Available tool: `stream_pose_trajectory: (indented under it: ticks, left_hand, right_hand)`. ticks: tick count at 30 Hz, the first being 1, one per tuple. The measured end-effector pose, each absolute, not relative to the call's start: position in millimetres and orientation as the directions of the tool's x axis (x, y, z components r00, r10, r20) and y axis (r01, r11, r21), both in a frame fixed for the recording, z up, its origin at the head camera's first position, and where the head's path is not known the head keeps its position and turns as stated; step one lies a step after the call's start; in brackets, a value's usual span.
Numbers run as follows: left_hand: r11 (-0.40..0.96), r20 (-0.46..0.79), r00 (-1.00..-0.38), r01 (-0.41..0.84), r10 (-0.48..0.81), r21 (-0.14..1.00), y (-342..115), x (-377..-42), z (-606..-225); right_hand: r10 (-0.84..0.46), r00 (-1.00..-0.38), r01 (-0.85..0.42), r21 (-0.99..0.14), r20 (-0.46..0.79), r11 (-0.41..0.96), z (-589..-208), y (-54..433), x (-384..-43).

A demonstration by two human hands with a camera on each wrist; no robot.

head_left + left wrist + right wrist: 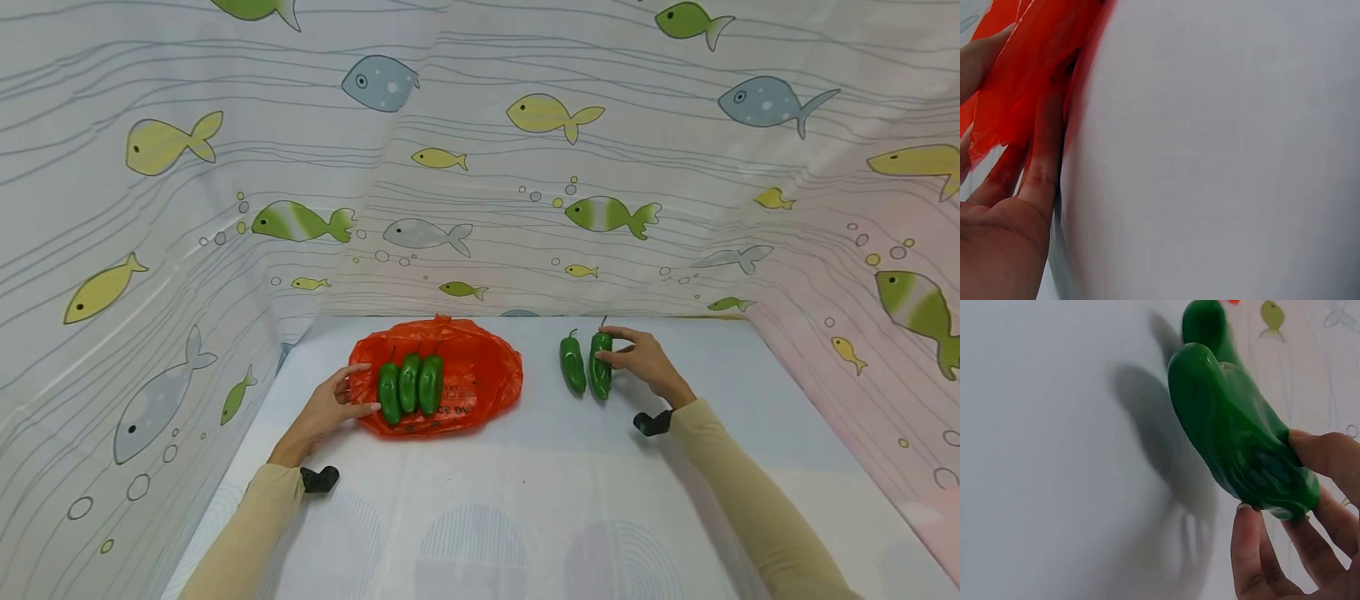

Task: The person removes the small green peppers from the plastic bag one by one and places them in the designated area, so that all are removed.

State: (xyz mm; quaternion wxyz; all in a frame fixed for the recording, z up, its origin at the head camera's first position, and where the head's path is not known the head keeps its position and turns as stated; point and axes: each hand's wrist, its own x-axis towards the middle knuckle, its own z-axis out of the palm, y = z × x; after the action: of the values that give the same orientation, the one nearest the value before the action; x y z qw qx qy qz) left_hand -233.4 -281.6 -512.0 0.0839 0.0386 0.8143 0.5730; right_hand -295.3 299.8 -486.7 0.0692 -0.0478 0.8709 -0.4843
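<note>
My left hand (327, 408) is at the left edge of a red plastic bag (487, 375); its thumb lies over the film (1029, 69), its other fingers behind it. Three green peppers (408, 383) lie side by side on the bag, the leftmost close to the left thumb. With thumb and fingertips, my right hand (641, 358) grips another green pepper (601, 367) by its stem half. In the right wrist view this glossy pepper (1235, 431) is tilted above its shadow. A further green pepper (572, 365) is just left of it.
A white table (480, 483) with pale circle patterns bears everything. Behind and at both sides rises a fish-print curtain (480, 183). Dark wrist cameras (320, 479) are worn beneath both sleeves' cuffs.
</note>
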Motion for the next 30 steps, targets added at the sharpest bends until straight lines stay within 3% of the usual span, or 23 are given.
stream_pose_trajectory:
  ticks: [8, 30]
  left_hand:
    - [0.349, -0.122, -0.981, -0.063, 0.151, 0.935, -280, -229, -508]
    - [0.351, -0.121, -0.981, -0.062, 0.149, 0.934, -280, -231, -507]
  right_hand:
    - [-0.163, -0.985, -0.057, -0.785, -0.057, 0.617, -490, 301, -304]
    - [-0.167, -0.981, -0.014, -0.831, -0.096, 0.556, -502, 300, -314]
